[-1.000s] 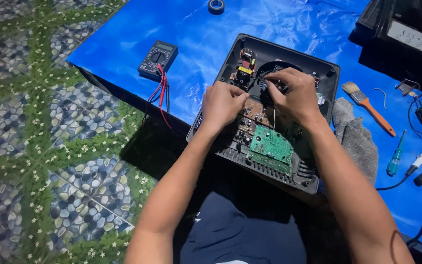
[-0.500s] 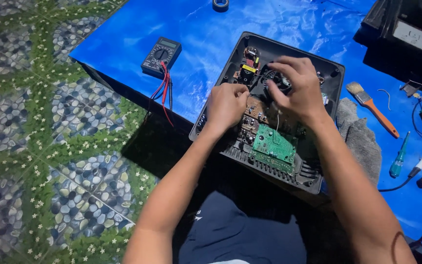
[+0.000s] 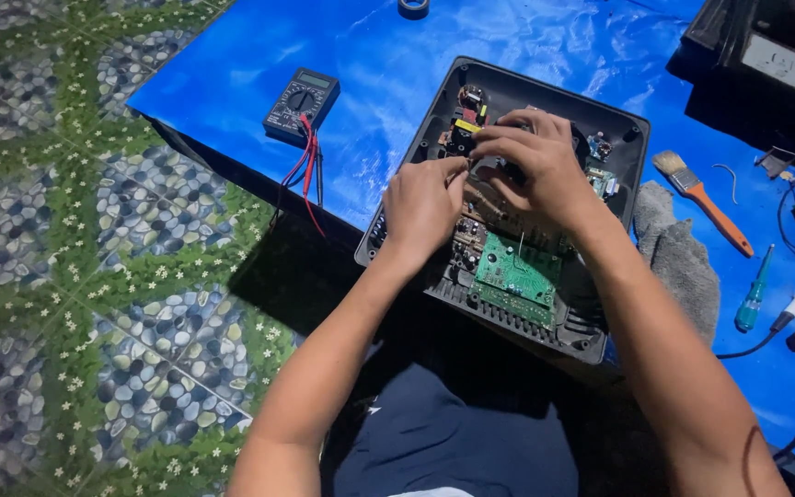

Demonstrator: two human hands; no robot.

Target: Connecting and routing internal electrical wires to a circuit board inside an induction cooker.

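An open black device case (image 3: 397, 230) lies on a blue tarp (image 3: 388, 64), with circuit boards inside and a green board (image 3: 517, 271) near its front edge. My right hand (image 3: 540, 166) is curled over a dark round part (image 3: 501, 171) in the middle of the case and grips it. My left hand (image 3: 423, 204) sits just left of it. Its thumb and forefinger are pinched together at the edge of the same spot, and what they hold is hidden. Both forearms reach in from the bottom of the view.
A black multimeter (image 3: 301, 101) with red and black leads (image 3: 309, 170) lies left of the case. On the right are a grey cloth (image 3: 683, 262), an orange-handled brush (image 3: 706, 204), a green screwdriver (image 3: 753, 296) and cables. A dark box (image 3: 766, 55) stands far right; patterned floor lies left.
Both hands have drawn closer together over the middle of the case. The right hand's fingers have closed further over the dark part, and the left hand has shifted toward it.
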